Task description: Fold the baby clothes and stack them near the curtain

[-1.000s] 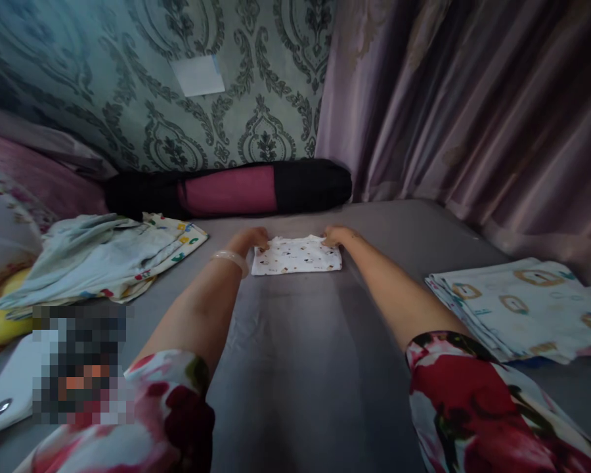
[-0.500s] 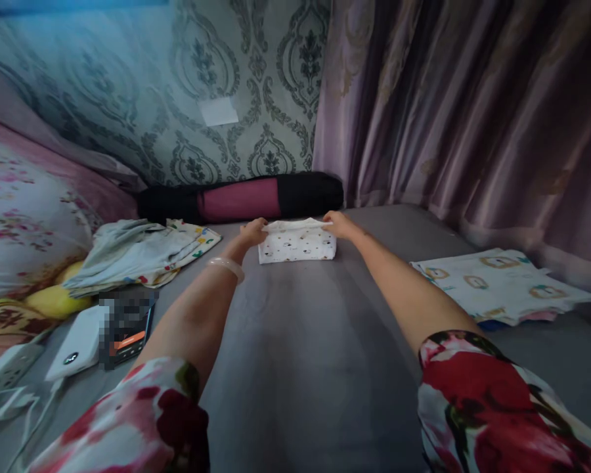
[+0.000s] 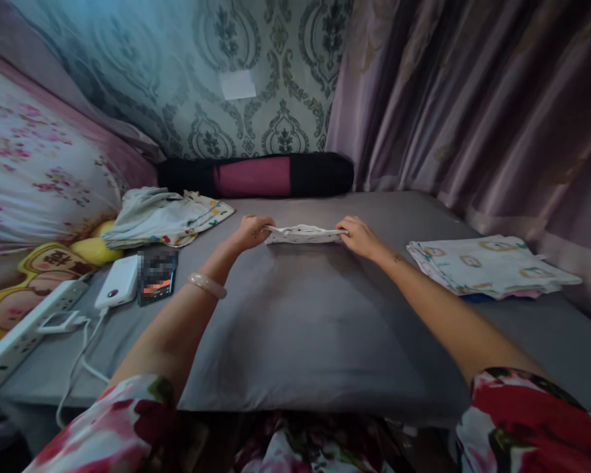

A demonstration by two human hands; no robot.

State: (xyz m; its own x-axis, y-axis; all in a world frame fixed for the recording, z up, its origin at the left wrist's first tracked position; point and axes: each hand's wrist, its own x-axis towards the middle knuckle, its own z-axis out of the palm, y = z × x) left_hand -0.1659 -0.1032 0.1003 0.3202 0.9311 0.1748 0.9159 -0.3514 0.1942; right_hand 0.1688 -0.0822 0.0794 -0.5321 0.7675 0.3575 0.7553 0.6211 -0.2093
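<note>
A small folded white garment with tiny dark prints is stretched between my two hands, seen almost edge-on just over the grey bed sheet. My left hand pinches its left end, a pale bangle round that wrist. The right end is gripped by my right hand, fingers closed on the cloth. Between the hands the top edge bows slightly, and a shadow lies beneath it. Its exact kind cannot be made out.
Folded printed clothes lie stacked at right, rumpled clothes at left. Near the left edge are a phone, a white power bank with a cable and a power strip. A black-and-maroon bolster lies along the wall.
Both hands have drawn the garment nearer to me and tilted it up from lying flat, so its printed face is now mostly hidden. The camera view has shifted, showing the bed's front edge.
</note>
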